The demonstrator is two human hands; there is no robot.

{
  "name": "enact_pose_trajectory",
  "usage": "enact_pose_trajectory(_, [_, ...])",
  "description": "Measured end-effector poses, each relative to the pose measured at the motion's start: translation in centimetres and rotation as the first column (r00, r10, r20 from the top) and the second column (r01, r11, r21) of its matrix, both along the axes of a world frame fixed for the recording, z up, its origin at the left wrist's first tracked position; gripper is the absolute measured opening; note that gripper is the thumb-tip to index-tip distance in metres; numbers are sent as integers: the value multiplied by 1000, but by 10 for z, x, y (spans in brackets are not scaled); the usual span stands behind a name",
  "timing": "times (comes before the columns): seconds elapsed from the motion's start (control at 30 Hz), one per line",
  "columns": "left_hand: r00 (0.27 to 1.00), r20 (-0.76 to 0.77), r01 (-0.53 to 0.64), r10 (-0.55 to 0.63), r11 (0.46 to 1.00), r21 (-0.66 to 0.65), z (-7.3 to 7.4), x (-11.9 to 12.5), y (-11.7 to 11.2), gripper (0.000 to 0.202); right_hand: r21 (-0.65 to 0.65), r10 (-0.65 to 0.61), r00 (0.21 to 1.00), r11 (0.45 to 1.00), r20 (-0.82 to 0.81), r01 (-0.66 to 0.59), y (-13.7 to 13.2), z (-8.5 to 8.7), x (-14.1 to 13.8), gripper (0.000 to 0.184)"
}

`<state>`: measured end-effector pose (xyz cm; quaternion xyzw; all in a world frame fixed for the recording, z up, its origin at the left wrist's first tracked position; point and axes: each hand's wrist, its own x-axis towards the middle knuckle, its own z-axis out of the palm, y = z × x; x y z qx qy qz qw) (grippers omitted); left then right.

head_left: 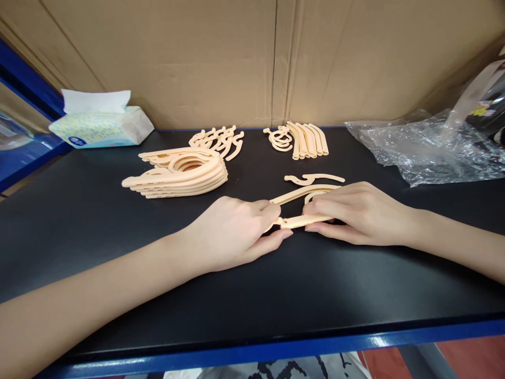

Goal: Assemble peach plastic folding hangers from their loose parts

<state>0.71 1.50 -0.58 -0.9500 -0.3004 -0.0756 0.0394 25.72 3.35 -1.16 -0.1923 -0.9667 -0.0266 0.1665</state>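
My left hand (240, 231) is closed, pinching a small curved hanger hook (272, 225) that its fingers mostly hide. The hook's end meets the tip of a cream plastic hanger arm (302, 220). My right hand (355, 213) grips that arm between thumb and fingers. Just behind my fingers lies a second curved hanger arm (303, 193), partly covered by the right hand. Beyond it, a loose hanger hook (313, 179) rests on the black tabletop (252, 295).
A stack of folded hangers (181, 176) sits to the left. Behind are a pile of hooks (216, 139), ring-like curved pieces (280, 138) and a row of hanger arms (307, 139). A tissue pack (102, 126) stands back left, clear plastic bags (426, 145) right, against cardboard (177, 63).
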Motion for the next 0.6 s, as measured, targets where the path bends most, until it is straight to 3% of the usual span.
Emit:
enact_pose_trajectory(0.33, [998,59,32,-35,998,49,-5,-2,1,32,2,-2,1000,1000,4,2,0,-1,1,19])
enact_pose_trajectory(0.6, [1000,17,-1,1,1000,-9,-1,-1,0,29,-8,-9,1000,1000,26,9,1,0,0,19])
